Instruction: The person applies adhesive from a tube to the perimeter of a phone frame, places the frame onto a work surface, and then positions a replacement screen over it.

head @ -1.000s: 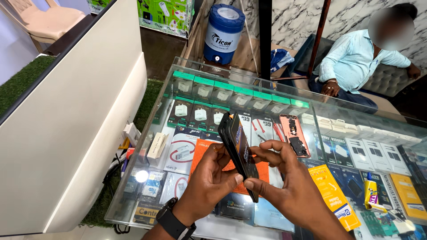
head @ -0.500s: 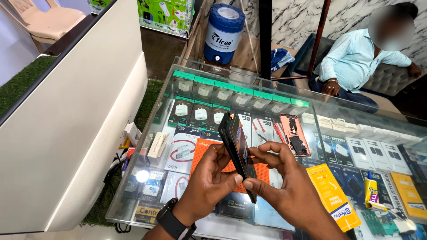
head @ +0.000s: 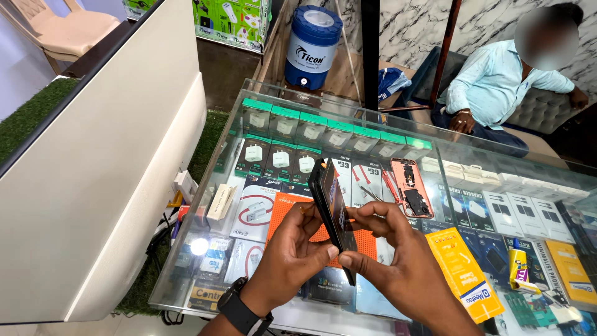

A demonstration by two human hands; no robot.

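Below, both hands [head: 348,261] tilt a dark phone [head: 333,214] above green-topped charger boxes [head: 329,127].

Shop interior, daylight-bright. Glass display surface [head: 261,186] in centre, packaged goods beneath. White partition [head: 106,186] at left, dark top edge; green artificial turf [head: 31,118] behind it and on floor at base. Beige plastic chair [head: 62,28] top left. Marble-pattern wall [head: 423,25] at rear. Blue water cooler jug [head: 313,46] on wooden stand. Seated person in light-blue shirt [head: 497,87] on dark tufted sofa [head: 547,109].
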